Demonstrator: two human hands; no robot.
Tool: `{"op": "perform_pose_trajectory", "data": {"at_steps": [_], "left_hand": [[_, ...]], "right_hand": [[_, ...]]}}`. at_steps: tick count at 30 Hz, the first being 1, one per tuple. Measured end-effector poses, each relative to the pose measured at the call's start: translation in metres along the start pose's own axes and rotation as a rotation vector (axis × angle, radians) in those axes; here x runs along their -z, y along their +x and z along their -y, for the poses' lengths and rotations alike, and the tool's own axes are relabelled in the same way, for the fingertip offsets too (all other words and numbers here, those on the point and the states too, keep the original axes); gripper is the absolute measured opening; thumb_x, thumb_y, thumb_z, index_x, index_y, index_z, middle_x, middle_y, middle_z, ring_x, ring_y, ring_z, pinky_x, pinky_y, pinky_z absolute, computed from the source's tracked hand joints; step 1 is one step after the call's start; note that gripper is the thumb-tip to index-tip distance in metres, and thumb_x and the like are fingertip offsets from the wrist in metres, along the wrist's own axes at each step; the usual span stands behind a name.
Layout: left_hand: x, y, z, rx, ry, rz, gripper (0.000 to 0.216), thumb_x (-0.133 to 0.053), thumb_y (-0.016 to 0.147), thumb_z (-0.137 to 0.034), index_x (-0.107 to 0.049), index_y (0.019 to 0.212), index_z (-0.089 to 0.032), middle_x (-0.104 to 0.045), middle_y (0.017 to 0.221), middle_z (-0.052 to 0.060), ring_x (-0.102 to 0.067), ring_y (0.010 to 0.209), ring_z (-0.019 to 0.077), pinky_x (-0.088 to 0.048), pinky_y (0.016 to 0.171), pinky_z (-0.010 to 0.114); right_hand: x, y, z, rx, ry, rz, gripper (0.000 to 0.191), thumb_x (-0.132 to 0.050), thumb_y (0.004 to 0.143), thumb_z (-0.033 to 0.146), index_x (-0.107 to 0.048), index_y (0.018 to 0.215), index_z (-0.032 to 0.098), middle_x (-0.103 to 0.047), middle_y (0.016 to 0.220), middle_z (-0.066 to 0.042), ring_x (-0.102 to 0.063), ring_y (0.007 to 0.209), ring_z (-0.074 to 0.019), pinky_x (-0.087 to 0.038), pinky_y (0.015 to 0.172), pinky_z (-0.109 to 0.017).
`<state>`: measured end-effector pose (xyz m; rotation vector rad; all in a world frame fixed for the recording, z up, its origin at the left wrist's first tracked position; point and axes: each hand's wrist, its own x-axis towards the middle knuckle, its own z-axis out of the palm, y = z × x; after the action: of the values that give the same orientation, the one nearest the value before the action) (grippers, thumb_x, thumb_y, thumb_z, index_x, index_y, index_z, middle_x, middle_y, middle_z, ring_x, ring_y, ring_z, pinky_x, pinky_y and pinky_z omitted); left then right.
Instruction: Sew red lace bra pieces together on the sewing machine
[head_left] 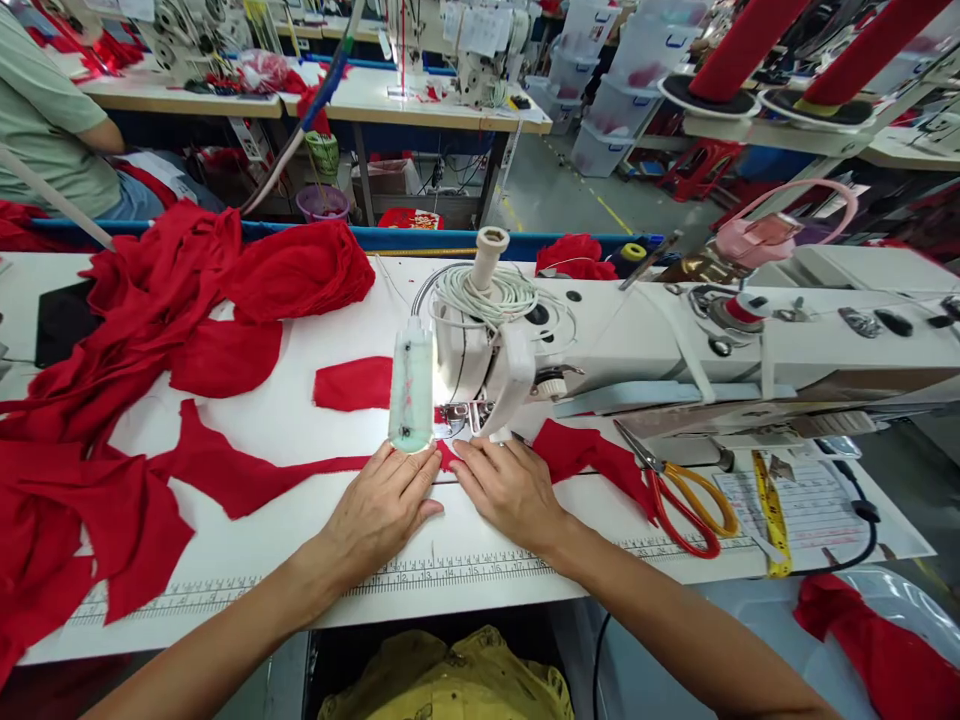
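Observation:
My left hand [379, 510] lies flat, fingers stretched, on a narrow stretch of red fabric [232, 475] just left of the presser foot [459, 412]. Close beside it, my right hand [514, 490] rests with its fingers extended on the same strip, by the needle area of the white sewing machine [615, 325]. Fabric runs out on both sides of my hands; its part under the fingers is mostly hidden. A lit, clear greenish plate [411, 395] hangs over my left fingertips. Another red fabric piece [352, 384] sits behind it.
Heaped red cloth [150, 290] covers the table's left side. Scissors [679, 495] with red and yellow handles and a yellow tape measure [772, 515] lie at right. A ruler strip [420, 574] runs along the front edge. Another person [60, 130] sits at far left.

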<state>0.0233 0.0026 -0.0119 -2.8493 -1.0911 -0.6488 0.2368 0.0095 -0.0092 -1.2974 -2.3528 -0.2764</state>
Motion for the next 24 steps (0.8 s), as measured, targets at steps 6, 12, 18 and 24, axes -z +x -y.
{"op": "perform_pose_trajectory", "data": {"at_steps": [6, 12, 18, 24], "left_hand": [[0.01, 0.011, 0.006, 0.34, -0.018, -0.022, 0.024, -0.045, 0.102, -0.026, -0.062, 0.114, -0.014, -0.071, 0.099, 0.01, -0.064, 0.083, 0.0231, -0.049, 0.072, 0.036], [0.009, 0.021, 0.016, 0.491, -0.104, 0.099, 0.02, -0.049, 0.098, -0.026, -0.055, 0.08, -0.019, -0.059, 0.081, 0.006, -0.054, 0.073, 0.0212, -0.04, 0.065, 0.033], [0.008, 0.022, 0.022, 0.355, -0.195, 0.004, 0.023, -0.04, 0.1, -0.02, -0.051, 0.079, -0.02, -0.057, 0.074, 0.003, -0.049, 0.066, 0.0177, -0.036, 0.064, 0.031], [0.009, 0.029, 0.029, 0.364, -0.221, 0.003, 0.014, -0.045, 0.097, -0.02, -0.055, 0.087, -0.019, -0.059, 0.076, 0.001, -0.055, 0.068, 0.0176, -0.041, 0.068, 0.032]], "right_hand": [[-0.003, 0.003, 0.001, -0.131, 0.186, 0.139, 0.024, -0.049, 0.103, 0.03, -0.068, 0.092, 0.02, -0.066, 0.078, -0.003, -0.058, 0.078, -0.0188, -0.039, 0.077, -0.032], [-0.002, 0.009, 0.004, -0.221, 0.223, 0.17, 0.019, -0.053, 0.1, 0.029, -0.064, 0.088, 0.021, -0.067, 0.082, -0.003, -0.058, 0.079, -0.0194, -0.038, 0.08, -0.033], [-0.004, 0.014, 0.009, -0.106, 0.036, 0.183, 0.025, -0.044, 0.102, 0.022, -0.061, 0.084, 0.017, -0.062, 0.075, -0.006, -0.055, 0.077, -0.0221, -0.036, 0.074, -0.034], [-0.013, 0.017, 0.008, -0.077, -0.1, 0.06, 0.029, -0.04, 0.103, 0.017, -0.063, 0.086, 0.016, -0.056, 0.066, -0.005, -0.053, 0.072, -0.0212, -0.034, 0.072, -0.033]]}}
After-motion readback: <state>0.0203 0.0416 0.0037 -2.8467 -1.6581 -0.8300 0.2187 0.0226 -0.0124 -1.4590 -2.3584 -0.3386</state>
